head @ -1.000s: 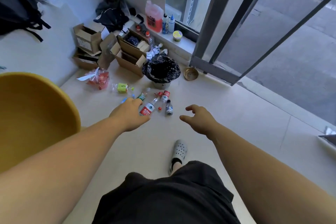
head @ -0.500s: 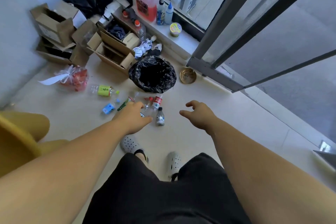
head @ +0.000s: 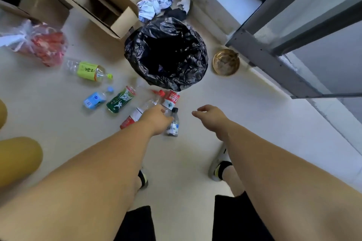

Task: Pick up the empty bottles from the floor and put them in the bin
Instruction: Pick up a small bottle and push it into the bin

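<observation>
The floor [head: 254, 123] is pale and takes most of the view. Cardboard boxes [head: 101, 2] stand at the far left, near a grey door frame [head: 274, 60] on the right side. The bin [head: 166, 53], lined with a black bag, stands open between them. A clear bag [head: 39, 45] with red contents lies left of the bin, and a small brass bowl [head: 226, 62] sits just beside the bin on its right. Crumpled paper [head: 154, 4] lies behind the bin.

The bottles lie on the floor in front of the bin. A bottle with a lime label [head: 88, 70] is at the far left. Nearer are a blue-label bottle [head: 96, 100] and a green bottle [head: 121, 100], side by side. A clear bottle with a red cap [head: 148, 101] lies next to a red-label bottle [head: 171, 100], which touches the edge of the bin bag. A small dark-capped bottle [head: 173, 125] is the nearest one to the person.

The left hand [head: 156, 119] reaches down over the clear bottle and the small bottle; its fingers are curled, but I cannot tell if they grip anything. The right hand [head: 211, 117] hangs empty above the floor, fingers loosely spread and bent, apart from all bottles.
</observation>
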